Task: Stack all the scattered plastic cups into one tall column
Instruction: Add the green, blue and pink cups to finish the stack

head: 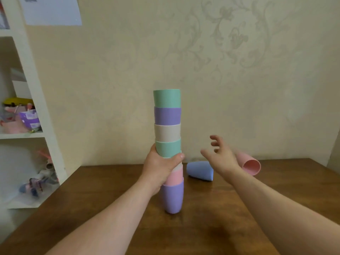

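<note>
A: How far is the work now?

B: Most of it looks done. On the brown worktop there is one tall column of cups, near the middle. I count about seven cups in it: purple at the bottom, then pink, then one pale cup mostly hidden by the fingers, then green, beige, purple and green at the top.

A: Is the column standing on the worktop?

B: I cannot tell if the bottom cup touches the wood or hangs just above it. The left hand is closed around the middle of the column and holds it upright.

A: What is left?

B: I see two loose cups, both lying on their side, farther back and to the right of the column. The blue cup is just beside the column. The pink cup is farther right, partly behind the right wrist, with its mouth turned toward us.

A: And the right hand?

B: The right hand is empty, with the fingers spread and curled, above and between the two loose cups. I judge that these two cups must go on the column before the task is complete.
</note>
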`<state>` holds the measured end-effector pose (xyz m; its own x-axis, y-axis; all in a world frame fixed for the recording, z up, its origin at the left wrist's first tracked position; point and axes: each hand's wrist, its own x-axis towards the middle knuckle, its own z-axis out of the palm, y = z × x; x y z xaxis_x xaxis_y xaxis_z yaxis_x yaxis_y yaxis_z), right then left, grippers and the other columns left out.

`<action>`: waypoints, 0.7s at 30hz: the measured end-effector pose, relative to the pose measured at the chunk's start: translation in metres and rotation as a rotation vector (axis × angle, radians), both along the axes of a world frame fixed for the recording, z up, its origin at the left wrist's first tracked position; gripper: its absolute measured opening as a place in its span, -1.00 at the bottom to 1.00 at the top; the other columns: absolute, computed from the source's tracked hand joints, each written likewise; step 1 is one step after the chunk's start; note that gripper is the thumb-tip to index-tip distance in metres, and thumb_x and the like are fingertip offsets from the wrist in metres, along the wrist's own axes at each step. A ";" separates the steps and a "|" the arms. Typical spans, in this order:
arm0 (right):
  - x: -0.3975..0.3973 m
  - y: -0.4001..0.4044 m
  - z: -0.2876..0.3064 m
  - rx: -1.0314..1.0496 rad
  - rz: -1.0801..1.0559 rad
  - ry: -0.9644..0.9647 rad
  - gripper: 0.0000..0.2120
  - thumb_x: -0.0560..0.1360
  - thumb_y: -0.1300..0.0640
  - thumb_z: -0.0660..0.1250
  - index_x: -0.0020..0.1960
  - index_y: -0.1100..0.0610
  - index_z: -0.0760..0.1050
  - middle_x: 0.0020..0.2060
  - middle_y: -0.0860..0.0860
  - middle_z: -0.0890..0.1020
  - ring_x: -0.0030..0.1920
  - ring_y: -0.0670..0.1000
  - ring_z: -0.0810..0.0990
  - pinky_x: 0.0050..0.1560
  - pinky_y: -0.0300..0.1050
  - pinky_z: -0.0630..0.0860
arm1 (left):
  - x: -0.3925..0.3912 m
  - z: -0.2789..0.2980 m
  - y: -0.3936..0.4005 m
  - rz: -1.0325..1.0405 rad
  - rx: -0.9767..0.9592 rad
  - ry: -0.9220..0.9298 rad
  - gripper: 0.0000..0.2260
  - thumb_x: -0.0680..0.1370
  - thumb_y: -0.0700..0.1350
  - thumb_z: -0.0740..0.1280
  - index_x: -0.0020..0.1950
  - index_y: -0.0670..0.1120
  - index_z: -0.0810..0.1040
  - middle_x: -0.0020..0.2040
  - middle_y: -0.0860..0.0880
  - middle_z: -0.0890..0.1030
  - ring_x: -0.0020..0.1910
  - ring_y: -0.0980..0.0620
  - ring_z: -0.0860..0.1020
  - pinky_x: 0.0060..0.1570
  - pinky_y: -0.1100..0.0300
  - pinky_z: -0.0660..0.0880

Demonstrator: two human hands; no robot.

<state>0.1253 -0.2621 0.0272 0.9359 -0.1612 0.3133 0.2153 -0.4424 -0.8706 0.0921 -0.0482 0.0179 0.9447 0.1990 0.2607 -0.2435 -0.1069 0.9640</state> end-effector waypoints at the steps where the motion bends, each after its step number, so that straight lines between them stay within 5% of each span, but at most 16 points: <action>1: 0.013 -0.009 -0.016 -0.153 -0.047 0.049 -0.33 0.50 0.04 0.49 0.56 -0.09 0.36 0.45 0.06 0.46 0.31 0.09 0.53 0.27 0.00 0.49 | 0.006 0.000 -0.002 -0.001 0.009 0.000 -0.39 0.19 0.13 0.64 0.19 0.05 0.61 -0.01 0.01 0.79 -0.03 -0.01 0.77 0.11 -0.19 0.72; 4: 0.045 -0.022 -0.053 -0.482 -0.028 0.225 -0.06 0.39 -0.07 0.56 0.66 -0.16 0.18 0.59 0.14 0.24 0.52 0.26 0.32 0.48 0.06 0.34 | 0.014 -0.006 -0.011 -0.013 0.044 -0.016 -0.37 0.16 0.18 0.63 0.17 0.05 0.62 -0.01 0.05 0.79 -0.02 0.01 0.77 0.10 -0.14 0.72; 7: 0.058 -0.020 -0.075 -0.585 0.037 0.342 0.08 0.30 -0.16 0.60 0.68 -0.18 0.08 0.64 0.10 0.15 0.56 0.28 0.26 0.53 0.08 0.30 | 0.013 -0.013 -0.017 -0.019 0.038 -0.046 -0.37 0.16 0.18 0.65 0.17 0.06 0.62 -0.01 0.08 0.79 -0.01 0.02 0.77 0.08 -0.08 0.71; 11: 0.052 -0.016 -0.092 -0.430 0.075 0.250 -0.16 0.20 -0.10 0.63 0.41 -0.07 0.38 0.26 0.05 0.57 0.07 0.10 0.64 0.07 0.07 0.66 | 0.006 -0.017 -0.015 -0.027 0.001 -0.074 -0.37 0.17 0.15 0.65 0.20 0.05 0.62 0.01 0.07 0.79 0.00 0.03 0.77 0.05 -0.03 0.71; 21: -0.015 -0.050 -0.048 -0.307 0.051 0.148 -0.02 0.29 -0.06 0.70 0.56 -0.12 0.24 0.32 -0.03 0.50 0.25 0.03 0.52 0.24 0.00 0.56 | -0.018 -0.010 -0.011 -0.080 -0.010 -0.047 -0.46 0.35 -0.04 0.70 0.26 0.10 0.58 0.06 0.08 0.78 0.02 0.05 0.75 0.05 0.02 0.69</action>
